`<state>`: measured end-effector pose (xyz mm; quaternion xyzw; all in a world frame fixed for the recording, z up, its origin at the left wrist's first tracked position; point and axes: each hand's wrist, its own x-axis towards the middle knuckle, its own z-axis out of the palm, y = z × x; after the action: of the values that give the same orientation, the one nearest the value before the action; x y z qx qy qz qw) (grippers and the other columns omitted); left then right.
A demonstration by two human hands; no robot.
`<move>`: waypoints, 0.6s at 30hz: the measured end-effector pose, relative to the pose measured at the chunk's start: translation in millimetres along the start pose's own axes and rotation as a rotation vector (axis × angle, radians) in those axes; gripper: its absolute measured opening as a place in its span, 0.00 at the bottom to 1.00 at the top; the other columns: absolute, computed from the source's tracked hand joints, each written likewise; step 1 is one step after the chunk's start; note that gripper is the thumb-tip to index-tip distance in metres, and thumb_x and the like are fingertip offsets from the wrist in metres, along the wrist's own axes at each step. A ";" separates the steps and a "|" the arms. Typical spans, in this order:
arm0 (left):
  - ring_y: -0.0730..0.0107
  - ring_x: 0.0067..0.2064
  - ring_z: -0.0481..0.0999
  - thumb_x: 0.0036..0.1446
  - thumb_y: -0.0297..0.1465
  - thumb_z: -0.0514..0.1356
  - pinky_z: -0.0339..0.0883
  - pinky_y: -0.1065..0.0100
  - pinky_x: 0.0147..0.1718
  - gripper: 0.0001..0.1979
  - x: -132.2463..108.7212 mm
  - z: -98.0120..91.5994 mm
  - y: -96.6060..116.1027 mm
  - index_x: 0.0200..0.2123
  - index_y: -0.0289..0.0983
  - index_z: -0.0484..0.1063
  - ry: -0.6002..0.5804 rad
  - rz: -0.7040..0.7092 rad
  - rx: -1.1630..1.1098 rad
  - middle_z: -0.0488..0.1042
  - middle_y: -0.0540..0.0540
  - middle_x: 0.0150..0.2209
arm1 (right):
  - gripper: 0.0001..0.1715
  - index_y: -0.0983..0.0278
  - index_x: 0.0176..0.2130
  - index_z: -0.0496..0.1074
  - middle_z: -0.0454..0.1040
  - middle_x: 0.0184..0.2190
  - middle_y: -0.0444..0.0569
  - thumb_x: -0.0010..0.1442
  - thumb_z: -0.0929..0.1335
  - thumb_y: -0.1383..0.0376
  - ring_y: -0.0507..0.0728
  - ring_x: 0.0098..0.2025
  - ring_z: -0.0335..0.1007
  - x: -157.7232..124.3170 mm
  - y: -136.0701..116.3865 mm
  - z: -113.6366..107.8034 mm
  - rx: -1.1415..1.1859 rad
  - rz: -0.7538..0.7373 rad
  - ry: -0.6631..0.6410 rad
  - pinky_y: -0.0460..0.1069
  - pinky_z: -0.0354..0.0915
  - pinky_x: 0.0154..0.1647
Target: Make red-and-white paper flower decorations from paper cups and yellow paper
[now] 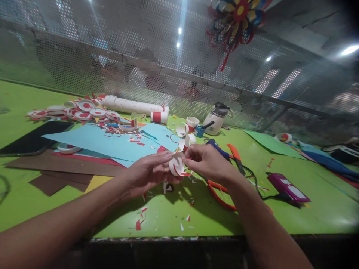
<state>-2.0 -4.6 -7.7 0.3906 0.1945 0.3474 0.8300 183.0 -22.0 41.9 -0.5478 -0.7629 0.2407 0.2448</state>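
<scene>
A white paper cup piece with red strips (176,166) is held over the front middle of the table. My left hand (151,168) grips it from the left, fingers curled beneath and thumb on top; a ring shows on one finger. On its right side my right hand (206,160) pinches at the edge, fingertips closed on a thin red strip or the cup piece's rim; I cannot tell which. Just beyond my fingers are curled white paper pieces (186,142). Orange-handled scissors (220,194) lie beside and partly under my right forearm.
Blue paper sheets (95,140), brown sheets (64,164) and a phone (36,138) lie left. Behind them are red-and-white paper shapes (84,108) and stacked white cups (131,104). A jug (217,119) stands at the back; a purple device (287,186) lies right. Paper scraps (138,224) litter the front.
</scene>
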 end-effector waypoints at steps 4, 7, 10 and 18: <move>0.64 0.37 0.76 0.57 0.28 0.58 0.75 0.64 0.34 0.11 -0.1 0.1 0.4 0.42 0.32 0.75 0.010 -0.007 -0.024 0.75 0.39 0.39 | 0.05 0.66 0.24 0.67 0.63 0.20 0.40 0.51 0.66 0.71 0.48 0.23 0.56 0.4 -1.7 0.3 -0.025 0.008 0.011 0.45 0.52 0.23; 0.62 0.38 0.77 0.58 0.27 0.57 0.74 0.64 0.34 0.12 0.5 -0.1 2.3 0.44 0.31 0.74 0.004 -0.008 -0.048 0.75 0.38 0.40 | 0.03 0.66 0.26 0.70 0.66 0.21 0.42 0.52 0.67 0.69 0.49 0.24 0.59 -2.8 -5.8 -2.2 -0.050 0.000 0.044 0.45 0.55 0.24; 0.59 0.39 0.77 0.59 0.27 0.55 0.74 0.65 0.34 0.13 1.1 -0.7 3.9 0.45 0.29 0.73 0.018 -0.024 -0.060 0.75 0.35 0.39 | 0.05 0.66 0.30 0.73 0.70 0.25 0.45 0.54 0.68 0.66 0.51 0.28 0.63 -10.2 -12.5 -6.5 -0.093 -0.078 0.170 0.46 0.59 0.29; 0.61 0.34 0.78 0.57 0.27 0.55 0.74 0.66 0.31 0.12 1.6 -1.2 9.4 0.43 0.29 0.73 0.081 -0.021 -0.117 0.76 0.35 0.37 | 0.07 0.65 0.30 0.75 0.74 0.28 0.47 0.57 0.68 0.64 0.52 0.30 0.67 -14.8 -10.2 -13.7 -0.003 -0.207 0.337 0.48 0.62 0.33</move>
<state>-5.7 1.4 -1.2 0.3248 0.2116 0.3650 0.8465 188.6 -37.6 57.3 -0.4992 -0.7639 0.1180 0.3915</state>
